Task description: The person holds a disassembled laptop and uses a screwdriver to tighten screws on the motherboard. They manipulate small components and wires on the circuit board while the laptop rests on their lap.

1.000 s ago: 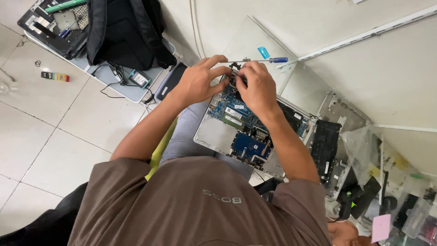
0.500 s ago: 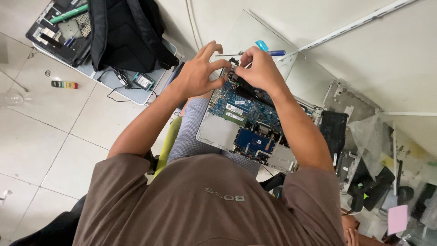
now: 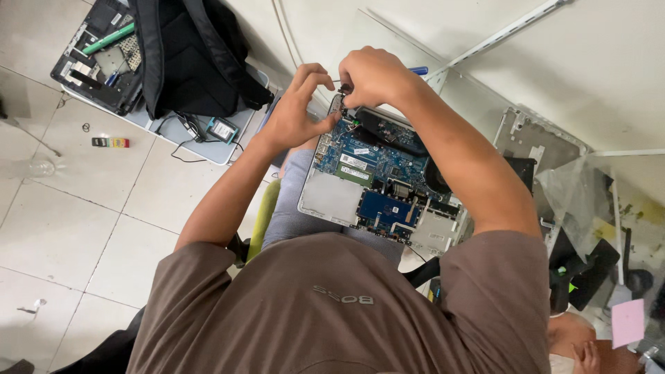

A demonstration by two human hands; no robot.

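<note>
So the opened laptop [image 3: 377, 183] is sitting across the person's lap with its bottom cover already off, blue circuit boards and a black fan duct all out in the open. Both hands are bunched up at its far edge, near the top left corner of the chassis. The left hand [image 3: 294, 111] has its thumb and fingers pinched narrow on the corner of the case, steadying it. The right hand [image 3: 374, 73] is closed around a screwdriver with a blue handle [image 3: 418, 70], tip pointing down at that same corner; can't make out the screw itself. Judging by how it looks, the teardown is partway: cover's gone, but the boards, memory stick and fan are all still seated. Further out on the tiled floor [image 3: 76, 208] there's a black backpack [image 3: 190, 55] lying over another stripped laptop base [image 3: 97, 55] at the upper left, and a loose metal cover panel [image 3: 533, 138] off to the right.
</note>
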